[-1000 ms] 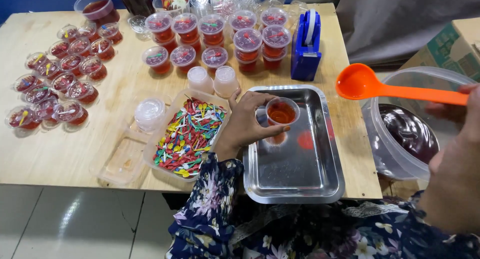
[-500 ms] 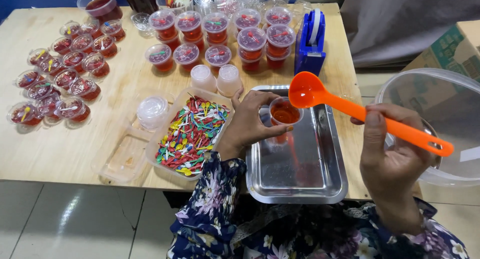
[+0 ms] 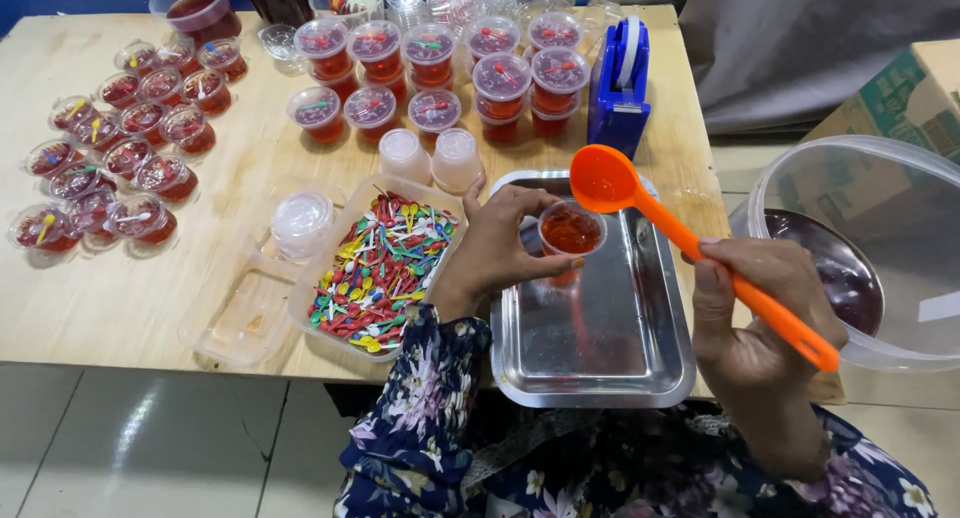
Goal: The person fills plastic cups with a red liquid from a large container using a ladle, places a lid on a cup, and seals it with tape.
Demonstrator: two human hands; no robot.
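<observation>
My left hand (image 3: 497, 243) holds a small clear plastic cup (image 3: 571, 229) with red jelly liquid in it, just above the steel tray (image 3: 600, 348). My right hand (image 3: 765, 313) grips the handle of an orange ladle (image 3: 640, 198). The ladle's bowl hovers tilted right above and behind the cup's rim. A large clear bowl (image 3: 870, 188) holding dark red liquid stands at the right, beside my right hand.
A clear tray of small coloured spoons (image 3: 385, 263) lies left of my left hand, beside a stack of lids (image 3: 300, 218). Several lidded red jelly cups (image 3: 110, 168) fill the left and far table. A blue tape dispenser (image 3: 620, 88) stands behind the steel tray.
My right hand has carried the orange ladle from over the large bowl leftward to the cup in my left hand. The cup has stayed over the steel tray.
</observation>
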